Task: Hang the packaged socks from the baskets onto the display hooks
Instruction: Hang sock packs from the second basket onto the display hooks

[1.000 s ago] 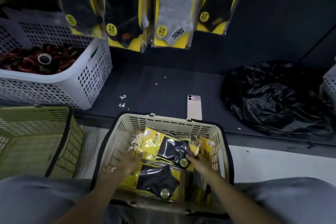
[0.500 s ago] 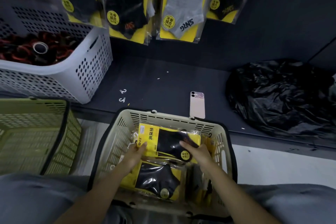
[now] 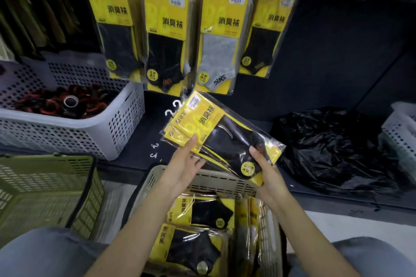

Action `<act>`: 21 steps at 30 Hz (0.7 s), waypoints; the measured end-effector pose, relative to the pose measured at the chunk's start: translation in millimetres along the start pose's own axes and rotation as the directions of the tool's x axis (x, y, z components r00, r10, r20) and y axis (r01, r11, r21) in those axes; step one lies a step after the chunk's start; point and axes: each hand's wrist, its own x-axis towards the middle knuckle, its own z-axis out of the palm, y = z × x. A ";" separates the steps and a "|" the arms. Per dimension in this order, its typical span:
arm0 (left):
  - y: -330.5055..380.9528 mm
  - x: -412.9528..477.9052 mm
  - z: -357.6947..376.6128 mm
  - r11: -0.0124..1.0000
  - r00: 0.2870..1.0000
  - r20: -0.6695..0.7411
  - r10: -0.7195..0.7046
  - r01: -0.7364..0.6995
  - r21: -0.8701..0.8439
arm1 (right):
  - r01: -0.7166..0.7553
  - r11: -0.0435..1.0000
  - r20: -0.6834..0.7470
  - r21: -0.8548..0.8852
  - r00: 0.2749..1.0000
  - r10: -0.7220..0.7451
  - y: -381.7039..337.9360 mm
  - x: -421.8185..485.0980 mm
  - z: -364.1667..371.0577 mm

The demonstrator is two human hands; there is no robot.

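Hanging sock stacks [image 3: 167, 36]: four.
Held sock packs [image 3: 225, 132]: seemingly three, edges overlapping.
Flat sock packs [image 3: 202, 211] in beige basket [image 3: 213, 183]: two.
Baskets: four, adding green basket [image 3: 45, 191], left white basket [image 3: 67, 132] and right white basket [image 3: 403, 128].
Black bag [image 3: 333, 150]: one.

A dark shelf [image 3: 139, 141] carries a white perforated basket [image 3: 67, 132] at its left end, a crumpled black bag [image 3: 333, 153] toward the right, a second white basket [image 3: 400, 132] at the right edge, and two small white hooks [image 3: 154, 150] near its front edge
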 end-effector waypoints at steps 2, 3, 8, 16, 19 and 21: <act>13.4 1.5 28.7 0.992 0.997 -0.007 0.083 -0.082 0.097 | 0.017 1.000 0.024 0.025 1.000 -0.018 -7.4 -2.3 7.7; 20.1 2.1 39.6 0.979 0.989 -0.040 0.140 -0.132 0.156 | 0.036 0.999 0.046 0.026 0.998 -0.037 -10.4 -2.9 10.8; 61.1 3.6 72.0 0.865 0.932 -0.079 0.354 -0.295 0.406 | 0.239 0.966 -0.028 -0.097 0.970 -0.242 -43.4 -1.9 17.8; 100.1 14.8 118.4 0.604 0.891 0.149 0.430 -0.406 0.686 | 0.517 0.818 0.167 -0.251 0.856 -0.489 -134.4 -7.3 52.7; 107.0 20.3 133.3 0.592 0.879 0.144 0.454 -0.419 0.689 | 0.546 0.799 0.149 -0.251 0.838 -0.526 -152.2 -7.6 65.8; 112.7 22.3 140.3 0.603 0.883 0.126 0.452 -0.407 0.686 | 0.561 0.792 0.127 -0.239 0.827 -0.548 -160.1 -8.5 68.5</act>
